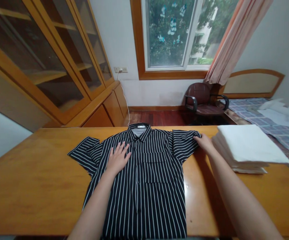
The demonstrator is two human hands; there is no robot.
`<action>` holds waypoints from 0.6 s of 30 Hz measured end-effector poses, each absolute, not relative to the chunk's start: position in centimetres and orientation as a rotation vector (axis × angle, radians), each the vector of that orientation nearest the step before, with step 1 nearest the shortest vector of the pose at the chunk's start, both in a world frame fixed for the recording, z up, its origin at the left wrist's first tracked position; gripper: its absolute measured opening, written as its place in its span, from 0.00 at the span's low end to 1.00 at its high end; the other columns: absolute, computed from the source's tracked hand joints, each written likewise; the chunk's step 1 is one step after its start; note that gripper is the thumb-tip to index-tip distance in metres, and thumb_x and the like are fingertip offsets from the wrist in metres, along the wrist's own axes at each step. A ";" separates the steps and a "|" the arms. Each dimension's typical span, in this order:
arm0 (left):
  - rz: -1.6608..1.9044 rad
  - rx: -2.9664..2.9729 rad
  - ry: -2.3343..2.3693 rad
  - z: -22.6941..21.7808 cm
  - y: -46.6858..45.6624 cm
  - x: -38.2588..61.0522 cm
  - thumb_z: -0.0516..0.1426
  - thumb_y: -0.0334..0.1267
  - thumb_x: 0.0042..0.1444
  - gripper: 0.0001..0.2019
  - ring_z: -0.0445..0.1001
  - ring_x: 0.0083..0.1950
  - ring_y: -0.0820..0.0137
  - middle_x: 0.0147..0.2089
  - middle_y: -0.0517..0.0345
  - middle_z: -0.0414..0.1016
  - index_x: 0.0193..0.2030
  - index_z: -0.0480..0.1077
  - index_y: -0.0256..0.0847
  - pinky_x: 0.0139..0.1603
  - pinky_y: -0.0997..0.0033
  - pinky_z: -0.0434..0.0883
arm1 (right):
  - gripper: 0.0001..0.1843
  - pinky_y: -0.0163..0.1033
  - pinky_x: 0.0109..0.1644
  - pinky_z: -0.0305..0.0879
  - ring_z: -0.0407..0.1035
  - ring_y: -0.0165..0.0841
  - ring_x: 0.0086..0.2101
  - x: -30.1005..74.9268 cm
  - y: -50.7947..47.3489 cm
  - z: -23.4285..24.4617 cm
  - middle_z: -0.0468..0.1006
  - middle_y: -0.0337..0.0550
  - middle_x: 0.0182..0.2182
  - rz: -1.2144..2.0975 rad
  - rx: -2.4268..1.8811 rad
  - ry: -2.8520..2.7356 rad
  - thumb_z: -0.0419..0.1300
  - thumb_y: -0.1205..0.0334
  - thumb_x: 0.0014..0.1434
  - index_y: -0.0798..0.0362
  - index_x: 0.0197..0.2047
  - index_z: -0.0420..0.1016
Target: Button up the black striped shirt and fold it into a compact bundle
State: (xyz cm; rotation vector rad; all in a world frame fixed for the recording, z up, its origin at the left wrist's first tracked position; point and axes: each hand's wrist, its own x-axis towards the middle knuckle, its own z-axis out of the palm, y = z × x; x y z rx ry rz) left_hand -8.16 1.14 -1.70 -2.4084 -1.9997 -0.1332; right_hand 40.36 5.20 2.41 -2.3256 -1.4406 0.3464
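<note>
A black shirt with white stripes [156,186] lies front side up on the wooden table, its collar toward the far edge and its lower end running toward me. My left hand [118,158] rests flat on the shirt's chest, left of the button line, fingers spread. Out at the right sleeve, my right hand [204,143] pinches the cuff edge between thumb and fingers. That sleeve [184,141] sticks out sideways. The left sleeve [86,153] is bent, its cuff end pointing outward on the tabletop.
A stack of white folded sheets [251,143] stands right of my right hand. The wooden table [34,186] extends to both sides. Beyond it are a glass-door cabinet [67,76], an office chair [201,100], a bed [274,116] and a white cord [126,96].
</note>
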 end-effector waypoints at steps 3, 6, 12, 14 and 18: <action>-0.128 -2.387 -2.030 -1.6 0.9 -7.1 0.42 0.53 0.69 0.28 0.42 0.76 0.57 0.75 0.57 0.44 0.72 0.53 0.49 0.72 0.40 0.43 | 0.19 0.40 0.40 0.68 0.75 0.42 0.39 40.5 4.7 5.1 0.80 0.54 0.39 0.243 -2.248 -1.312 0.56 0.52 0.58 0.58 0.46 0.72; -0.125 -2.404 -2.027 -1.6 0.8 -6.1 0.41 0.52 0.69 0.28 0.42 0.76 0.57 0.75 0.57 0.44 0.72 0.53 0.48 0.72 0.40 0.42 | 0.18 0.43 0.42 0.67 0.74 0.43 0.38 38.1 3.5 8.7 0.79 0.50 0.39 0.038 -1.972 -1.220 0.60 0.54 0.54 0.54 0.46 0.71; -0.299 -2.460 -2.086 -0.6 1.4 -4.9 0.48 0.45 0.66 0.23 0.51 0.73 0.51 0.71 0.50 0.56 0.64 0.65 0.43 0.70 0.35 0.49 | 0.17 0.45 0.48 0.70 0.74 0.39 0.41 25.9 -2.3 12.4 0.78 0.49 0.45 0.350 -1.330 -1.814 0.59 0.59 0.58 0.51 0.51 0.71; -0.532 -2.472 -2.044 0.1 1.2 -4.6 0.49 0.40 0.64 0.19 0.61 0.67 0.53 0.65 0.48 0.66 0.57 0.71 0.41 0.69 0.43 0.56 | 0.24 0.43 0.45 0.72 0.74 0.34 0.38 23.1 -4.2 11.6 0.76 0.48 0.51 0.644 -1.159 -2.014 0.60 0.59 0.60 0.47 0.60 0.66; -0.962 -2.477 -2.019 1.2 -0.2 -3.9 0.49 0.37 0.63 0.14 0.73 0.51 0.59 0.49 0.50 0.76 0.46 0.76 0.41 0.58 0.55 0.70 | 0.17 0.44 0.49 0.72 0.75 0.35 0.43 22.8 -5.7 8.0 0.78 0.45 0.47 0.704 -1.167 -2.078 0.55 0.61 0.66 0.47 0.58 0.69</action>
